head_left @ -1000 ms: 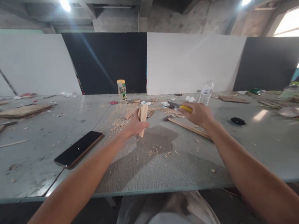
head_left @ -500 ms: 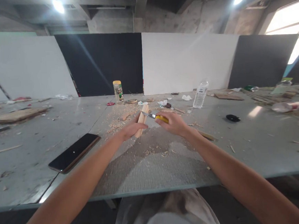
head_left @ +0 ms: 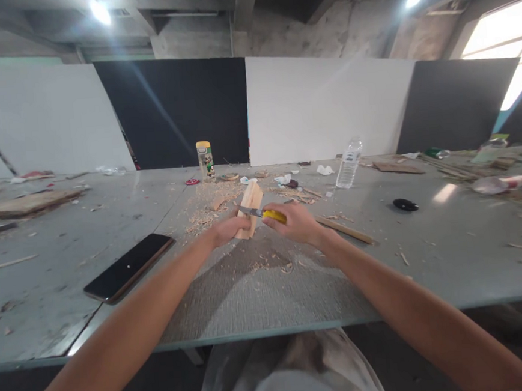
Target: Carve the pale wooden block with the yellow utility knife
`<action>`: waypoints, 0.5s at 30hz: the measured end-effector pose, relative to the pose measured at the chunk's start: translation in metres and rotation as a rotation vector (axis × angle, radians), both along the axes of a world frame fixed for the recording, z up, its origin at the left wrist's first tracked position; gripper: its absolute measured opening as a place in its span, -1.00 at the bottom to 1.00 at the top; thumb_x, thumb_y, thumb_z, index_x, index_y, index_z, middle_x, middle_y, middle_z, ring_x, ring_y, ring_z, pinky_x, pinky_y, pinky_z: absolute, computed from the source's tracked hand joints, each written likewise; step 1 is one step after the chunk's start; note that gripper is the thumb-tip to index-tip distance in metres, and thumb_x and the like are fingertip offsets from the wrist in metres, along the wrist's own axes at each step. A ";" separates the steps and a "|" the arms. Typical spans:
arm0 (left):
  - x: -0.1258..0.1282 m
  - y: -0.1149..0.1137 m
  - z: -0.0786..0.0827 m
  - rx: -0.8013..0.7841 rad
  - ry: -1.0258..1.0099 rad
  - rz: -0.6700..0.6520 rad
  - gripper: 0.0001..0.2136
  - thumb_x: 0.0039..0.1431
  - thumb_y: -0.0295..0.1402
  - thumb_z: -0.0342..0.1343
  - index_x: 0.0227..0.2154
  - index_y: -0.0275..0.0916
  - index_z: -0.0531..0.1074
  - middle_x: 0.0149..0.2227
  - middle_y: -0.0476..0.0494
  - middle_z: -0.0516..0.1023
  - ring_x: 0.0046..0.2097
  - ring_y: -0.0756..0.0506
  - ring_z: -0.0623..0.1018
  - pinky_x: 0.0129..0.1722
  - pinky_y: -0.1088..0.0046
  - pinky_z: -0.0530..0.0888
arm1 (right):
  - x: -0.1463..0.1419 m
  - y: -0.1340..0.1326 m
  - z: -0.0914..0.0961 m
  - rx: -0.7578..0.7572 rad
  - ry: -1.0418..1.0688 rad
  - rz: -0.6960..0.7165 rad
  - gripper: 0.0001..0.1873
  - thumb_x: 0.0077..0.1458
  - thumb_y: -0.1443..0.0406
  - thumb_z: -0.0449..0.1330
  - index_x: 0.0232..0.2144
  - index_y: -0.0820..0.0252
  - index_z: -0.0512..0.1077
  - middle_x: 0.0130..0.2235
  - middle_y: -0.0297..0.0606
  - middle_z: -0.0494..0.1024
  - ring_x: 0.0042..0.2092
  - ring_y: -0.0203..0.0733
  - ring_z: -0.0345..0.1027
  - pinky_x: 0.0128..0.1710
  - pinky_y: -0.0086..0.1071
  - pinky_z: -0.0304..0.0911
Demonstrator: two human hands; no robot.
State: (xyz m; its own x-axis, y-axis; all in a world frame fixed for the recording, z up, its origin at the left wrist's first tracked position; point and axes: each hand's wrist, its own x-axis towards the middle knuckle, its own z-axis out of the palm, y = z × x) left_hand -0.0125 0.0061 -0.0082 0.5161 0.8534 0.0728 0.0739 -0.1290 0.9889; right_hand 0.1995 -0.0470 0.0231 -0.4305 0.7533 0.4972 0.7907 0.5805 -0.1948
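With your left hand [head_left: 230, 228] wrapped round the wood block [head_left: 254, 197], right of the phone [head_left: 130, 267], and your right hand [head_left: 295, 221] closed on the knife [head_left: 272, 216], angle the blade [head_left: 250, 211] shallowly, left thumb clear.

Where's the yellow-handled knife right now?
In the head view, the knife is near the centre, in the right hand, its blade across the wood in the left hand.

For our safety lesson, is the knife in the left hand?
No, the right hand grips the knife by its yellow handle; the left hand holds the wood.
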 end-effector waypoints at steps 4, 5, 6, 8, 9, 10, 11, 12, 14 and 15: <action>0.001 -0.001 0.000 -0.020 -0.033 -0.061 -0.73 -0.20 -0.44 0.10 -0.32 -0.28 0.44 -0.35 -0.12 0.50 -0.33 -0.09 0.49 -0.31 0.37 0.43 | -0.003 -0.003 0.000 -0.007 -0.010 0.033 -0.62 0.25 0.05 0.03 -0.06 0.09 0.47 -0.25 -0.23 0.60 -0.30 -0.11 0.44 -0.36 -0.36 0.14; 0.001 -0.001 0.001 -0.032 -0.043 -0.078 -0.73 -0.21 -0.44 0.10 -0.33 -0.28 0.44 -0.36 -0.13 0.51 -0.33 -0.09 0.49 -0.31 0.36 0.43 | -0.004 -0.004 0.000 -0.003 -0.018 0.020 -0.61 0.25 0.05 0.03 -0.06 0.09 0.47 -0.26 -0.23 0.60 -0.31 -0.11 0.44 -0.38 -0.36 0.13; 0.002 -0.002 0.002 -0.042 -0.048 -0.091 -0.74 -0.21 -0.44 0.10 -0.34 -0.28 0.45 -0.37 -0.12 0.51 -0.34 -0.09 0.49 -0.32 0.37 0.43 | -0.004 -0.004 0.000 0.008 -0.029 -0.001 -0.61 0.25 0.04 0.04 -0.05 0.09 0.47 -0.28 -0.23 0.60 -0.32 -0.10 0.43 -0.39 -0.36 0.12; 0.003 -0.004 0.006 -0.049 -0.043 -0.102 -0.75 -0.23 -0.45 0.10 -0.37 -0.29 0.45 -0.39 -0.12 0.50 -0.36 -0.07 0.48 -0.34 0.38 0.42 | -0.005 -0.004 0.001 0.042 -0.054 -0.043 -0.60 0.23 0.03 0.06 -0.04 0.08 0.47 -0.31 -0.24 0.60 -0.32 -0.08 0.43 -0.39 -0.35 0.10; 0.004 -0.005 0.007 -0.048 -0.038 -0.099 -0.75 -0.24 -0.45 0.10 -0.38 -0.30 0.45 -0.40 -0.12 0.49 -0.37 -0.07 0.47 -0.35 0.38 0.41 | -0.005 -0.003 0.001 0.057 -0.067 -0.057 -0.61 0.23 0.03 0.06 -0.04 0.07 0.47 -0.31 -0.24 0.60 -0.31 -0.07 0.44 -0.39 -0.35 0.11; 0.004 -0.007 0.009 -0.048 -0.038 -0.094 -0.74 -0.26 -0.45 0.10 -0.38 -0.30 0.45 -0.41 -0.12 0.49 -0.37 -0.07 0.47 -0.35 0.38 0.41 | -0.004 -0.003 0.001 0.067 -0.078 -0.066 -0.61 0.23 0.03 0.07 -0.03 0.06 0.46 -0.30 -0.24 0.60 -0.29 -0.06 0.44 -0.38 -0.35 0.12; 0.005 -0.008 0.010 -0.046 -0.046 -0.089 -0.72 -0.27 -0.45 0.09 -0.36 -0.31 0.45 -0.41 -0.12 0.49 -0.37 -0.08 0.47 -0.34 0.37 0.41 | -0.003 -0.002 0.001 0.071 -0.089 -0.072 -0.61 0.23 0.02 0.07 -0.03 0.05 0.46 -0.29 -0.25 0.60 -0.28 -0.06 0.44 -0.36 -0.34 0.13; 0.005 -0.009 0.011 -0.045 -0.054 -0.084 -0.69 -0.28 -0.46 0.09 -0.34 -0.30 0.45 -0.41 -0.11 0.49 -0.36 -0.08 0.47 -0.33 0.37 0.42 | -0.002 -0.001 0.001 0.074 -0.098 -0.078 -0.61 0.23 0.02 0.07 -0.02 0.04 0.45 -0.26 -0.25 0.60 -0.27 -0.06 0.45 -0.35 -0.34 0.14; 0.004 -0.010 0.013 -0.047 -0.058 -0.065 -0.64 -0.28 -0.45 0.09 -0.28 -0.29 0.44 -0.38 -0.11 0.50 -0.34 -0.09 0.48 -0.33 0.37 0.42 | 0.000 0.001 0.001 0.084 -0.114 -0.084 -0.61 0.23 0.02 0.07 -0.01 0.03 0.44 -0.20 -0.24 0.60 -0.22 -0.04 0.45 -0.31 -0.32 0.17; 0.004 -0.010 0.013 -0.049 -0.053 -0.059 -0.62 -0.28 -0.45 0.09 -0.26 -0.29 0.43 -0.35 -0.11 0.51 -0.33 -0.09 0.49 -0.33 0.37 0.42 | 0.001 0.001 0.001 0.089 -0.121 -0.082 -0.61 0.24 0.03 0.06 0.00 0.03 0.43 -0.16 -0.23 0.60 -0.19 -0.03 0.46 -0.29 -0.31 0.19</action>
